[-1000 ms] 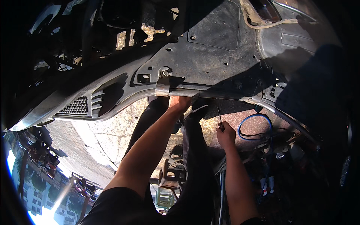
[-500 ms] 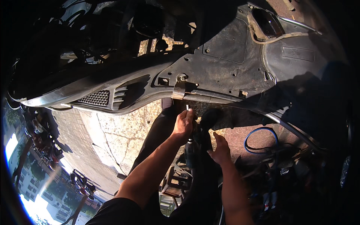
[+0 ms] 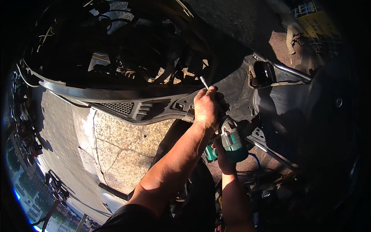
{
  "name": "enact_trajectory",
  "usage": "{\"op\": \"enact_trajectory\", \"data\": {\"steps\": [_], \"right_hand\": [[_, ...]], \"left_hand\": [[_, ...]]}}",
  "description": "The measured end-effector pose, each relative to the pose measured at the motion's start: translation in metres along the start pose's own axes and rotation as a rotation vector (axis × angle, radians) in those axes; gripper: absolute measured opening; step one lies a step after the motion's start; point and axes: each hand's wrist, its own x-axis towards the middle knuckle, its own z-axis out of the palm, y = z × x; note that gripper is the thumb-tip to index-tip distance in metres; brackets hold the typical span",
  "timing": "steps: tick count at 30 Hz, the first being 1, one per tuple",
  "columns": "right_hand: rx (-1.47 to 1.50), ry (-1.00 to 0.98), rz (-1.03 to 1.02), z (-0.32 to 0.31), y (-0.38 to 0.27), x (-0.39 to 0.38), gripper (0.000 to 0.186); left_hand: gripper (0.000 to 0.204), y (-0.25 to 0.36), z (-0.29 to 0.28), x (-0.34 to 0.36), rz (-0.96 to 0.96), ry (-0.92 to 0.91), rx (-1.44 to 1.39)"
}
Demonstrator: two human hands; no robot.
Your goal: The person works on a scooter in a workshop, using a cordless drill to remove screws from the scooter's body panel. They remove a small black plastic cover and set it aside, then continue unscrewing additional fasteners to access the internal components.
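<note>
L hand (image 3: 206, 106) is curled tight round a thin, round silver metal rod (image 3: 203, 81); its bright tip sticks out past the fingers, tilted up & left. R hand (image 3: 223, 157) is wrapped round the grip of a green-and-black, chunky plastic power tool (image 3: 234, 142), thumb on near side. Tool sits just below L hand, nose pointing up twd it; can't tell if rod & tool are joined, as L hand covers that bit.

Both hands are over the edge of a dusty, dark-grey moulded plastic panel (image 3: 234, 91), part sunlit, part in hard shadow. Left along same bodywork: a black honeycomb plastic grille (image 3: 120, 108) w/ slats beside it. A silver metal tube (image 3: 275, 154) runs off lower R of panel.

Ground: pale, rough, cracked concrete patch (image 3: 123, 141) in full sun, w/ grey brick-like paving (image 3: 62, 120) to its L; reddish-brown floor (image 3: 279, 41) shows upper R, mostly shaded. Bit of thin blue hose (image 3: 255, 159) near tool, R side. Btm R is cluttered but too dark to make out.

Outdoors, strong light. Far L, dark vehicles in a row (image 3: 25, 120), too small to tell kind; pale multi-windowed bldg (image 3: 33, 208) in btm L corner. Yellow boxy thing (image 3: 319, 24) top R.
</note>
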Motion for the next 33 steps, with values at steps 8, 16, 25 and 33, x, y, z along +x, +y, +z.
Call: {"op": "enact_trajectory", "data": {"steps": [8, 16, 25, 33], "right_hand": [[-0.550, -0.335, -0.485, 0.006, -0.050, 0.167, 0.028], [0.235, -0.397, 0.439, 0.025, -0.065, 0.257, 0.027], [0.323, -0.561, 0.518, 0.036, -0.091, 0.289, 0.039], [0.081, -0.654, 0.587, 0.034, -0.068, 0.288, 0.063]], "left_hand": [[0.026, 0.036, 0.049, 0.116, 0.163, 0.084, 0.042], [0.032, 0.054, 0.055, 0.183, 0.046, 0.220, -0.102], [0.047, 0.082, 0.080, 0.179, -0.093, 0.574, 0.049], [0.050, 0.071, 0.065, 0.185, 0.036, 0.494, 0.241]]}}
